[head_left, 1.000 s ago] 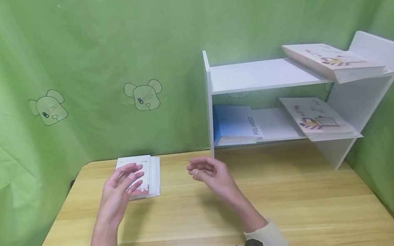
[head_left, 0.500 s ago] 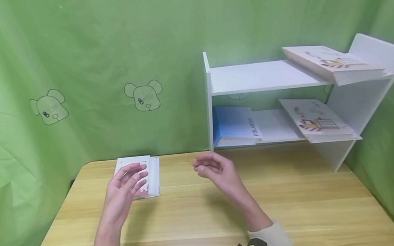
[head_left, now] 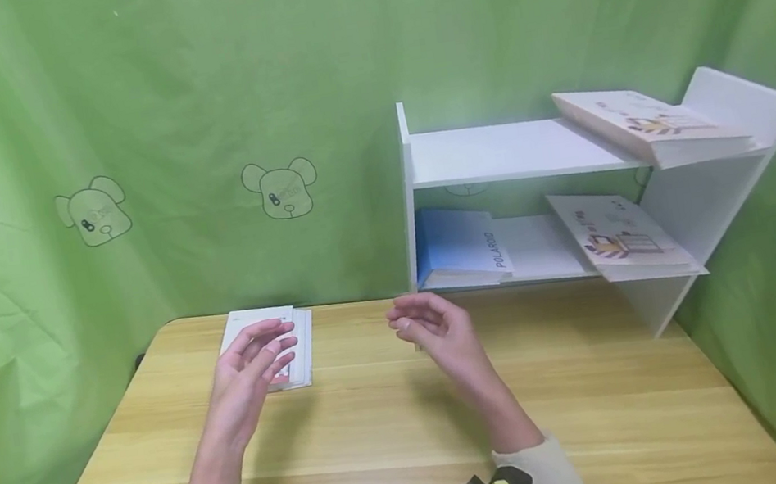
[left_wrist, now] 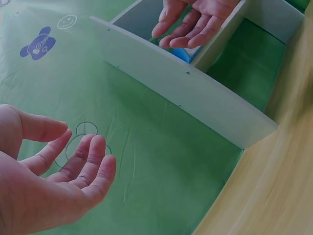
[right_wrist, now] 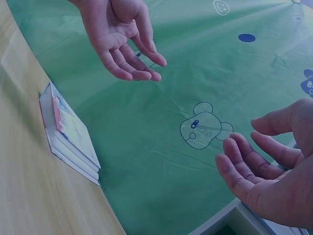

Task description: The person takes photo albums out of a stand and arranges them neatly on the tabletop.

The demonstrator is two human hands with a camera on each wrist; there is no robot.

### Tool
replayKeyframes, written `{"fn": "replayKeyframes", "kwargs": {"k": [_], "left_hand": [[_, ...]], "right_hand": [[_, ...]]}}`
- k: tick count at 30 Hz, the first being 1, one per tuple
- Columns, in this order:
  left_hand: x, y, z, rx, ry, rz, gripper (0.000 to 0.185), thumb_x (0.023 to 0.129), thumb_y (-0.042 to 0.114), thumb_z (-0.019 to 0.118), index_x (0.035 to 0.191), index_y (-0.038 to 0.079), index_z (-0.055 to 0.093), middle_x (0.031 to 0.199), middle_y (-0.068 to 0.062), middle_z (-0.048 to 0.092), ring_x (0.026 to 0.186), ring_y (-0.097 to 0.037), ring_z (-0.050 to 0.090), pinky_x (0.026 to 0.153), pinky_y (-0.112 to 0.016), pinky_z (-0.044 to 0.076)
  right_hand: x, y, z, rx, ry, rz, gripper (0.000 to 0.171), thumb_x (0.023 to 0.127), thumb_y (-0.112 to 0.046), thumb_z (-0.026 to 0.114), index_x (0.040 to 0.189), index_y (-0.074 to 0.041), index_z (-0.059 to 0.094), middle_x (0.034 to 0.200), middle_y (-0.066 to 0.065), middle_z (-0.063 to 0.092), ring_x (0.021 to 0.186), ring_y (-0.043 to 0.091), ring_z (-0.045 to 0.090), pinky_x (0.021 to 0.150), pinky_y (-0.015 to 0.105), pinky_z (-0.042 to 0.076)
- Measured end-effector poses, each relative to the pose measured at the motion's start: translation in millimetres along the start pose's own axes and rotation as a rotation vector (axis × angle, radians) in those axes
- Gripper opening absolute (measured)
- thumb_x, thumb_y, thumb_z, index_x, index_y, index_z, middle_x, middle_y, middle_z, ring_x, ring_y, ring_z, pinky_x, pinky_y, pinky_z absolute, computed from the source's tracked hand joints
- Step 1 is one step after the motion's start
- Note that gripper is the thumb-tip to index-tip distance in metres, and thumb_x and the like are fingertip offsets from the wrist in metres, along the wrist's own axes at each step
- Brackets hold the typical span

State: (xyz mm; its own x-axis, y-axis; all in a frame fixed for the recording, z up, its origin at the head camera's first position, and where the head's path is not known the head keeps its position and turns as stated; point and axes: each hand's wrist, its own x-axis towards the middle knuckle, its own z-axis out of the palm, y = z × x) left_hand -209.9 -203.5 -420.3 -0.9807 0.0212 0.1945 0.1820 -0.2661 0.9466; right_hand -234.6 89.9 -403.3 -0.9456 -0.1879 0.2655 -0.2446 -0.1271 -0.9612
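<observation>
My left hand (head_left: 247, 377) hovers above the table, its fingers loosely bent around nothing. Behind it in the head view lies a short stack of books (head_left: 305, 349), partly hidden by the fingers. My right hand (head_left: 447, 341) is also in the air, fingers relaxed and holding nothing, in front of the white shelf's (head_left: 516, 149) left side. The right wrist view has the stack of books (right_wrist: 73, 134) flat on the table, apart from both hands. Both palms face each other across a gap.
On the lower shelf lie a blue book (head_left: 459, 244) marked POLAROID and a pale illustrated book (head_left: 625, 233) jutting over the front edge. Another illustrated book (head_left: 649, 118) leans on the top shelf. A green curtain (head_left: 189, 96) surrounds the wooden table (head_left: 386, 441).
Both hands have drifted slightly to the right in the head view, still held up and holding nothing. The books and shelf stay where they were.
</observation>
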Motion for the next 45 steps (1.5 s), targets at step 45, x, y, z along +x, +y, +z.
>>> {"fn": "replayKeyframes", "kwargs": {"k": [45], "left_hand": [[0.4, -15.5, 58.8, -0.064, -0.044, 0.022, 0.040, 0.101, -0.002, 0.057, 0.139, -0.010, 0.047, 0.142, -0.032, 0.051, 0.119, -0.031, 0.063, 0.108, -0.046, 0.051]], "right_hand": [[-18, -16, -45, -0.036, 0.093, -0.024, 0.036, 0.095, -0.002, 0.070, 0.130, 0.003, 0.061, 0.122, 0.020, 0.069, 0.112, 0.031, 0.068, 0.098, 0.038, 0.058]]}}
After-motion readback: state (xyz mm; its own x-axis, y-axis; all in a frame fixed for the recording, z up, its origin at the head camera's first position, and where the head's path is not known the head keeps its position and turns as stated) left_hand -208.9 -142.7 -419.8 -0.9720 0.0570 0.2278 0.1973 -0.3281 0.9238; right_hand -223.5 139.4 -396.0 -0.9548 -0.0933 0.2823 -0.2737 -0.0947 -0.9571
